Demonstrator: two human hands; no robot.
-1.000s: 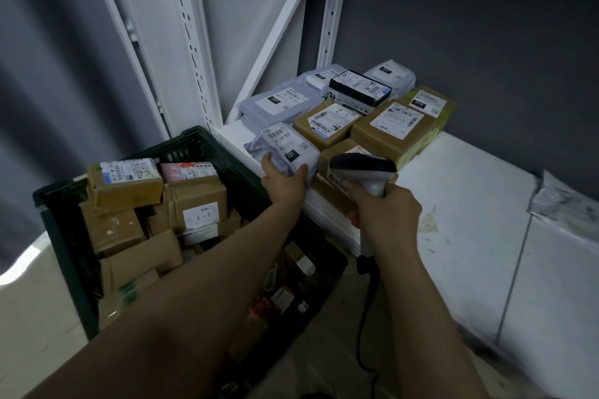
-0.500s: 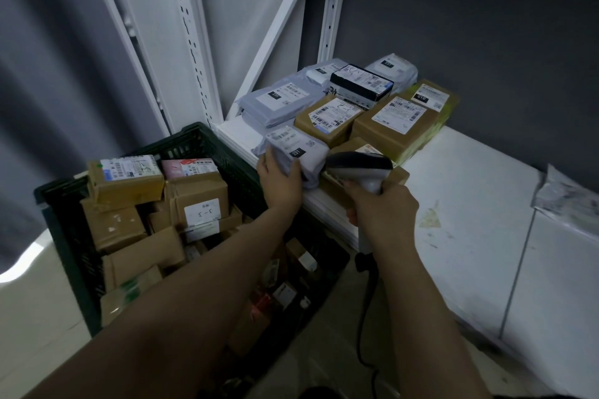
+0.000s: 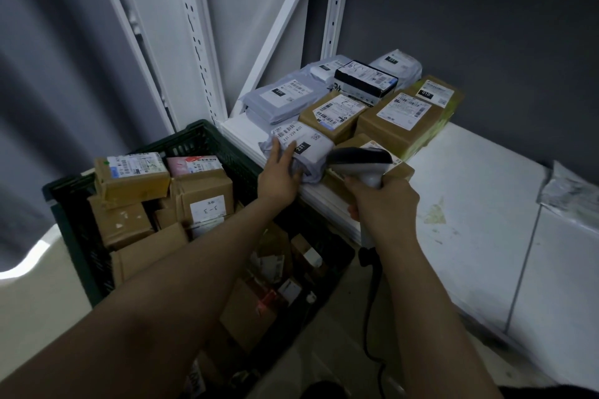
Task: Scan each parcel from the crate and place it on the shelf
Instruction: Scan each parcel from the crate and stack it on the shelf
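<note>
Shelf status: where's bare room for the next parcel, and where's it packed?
Bare: white shelf right of the large brown box, up to the crumpled bag at far right. Crowded: back-left corner, parcels packed tight; at the front edge the left hand rests on the grey mailer, beside the scanner in the right hand.

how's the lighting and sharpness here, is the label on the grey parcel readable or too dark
Head view: dim overall, yet the label on the grey parcel is sharp enough to read 231; the near depths of the crate sink into shadow; a blown-out patch sits at the left edge; the wide lens makes the shelf uprights lean.
</note>
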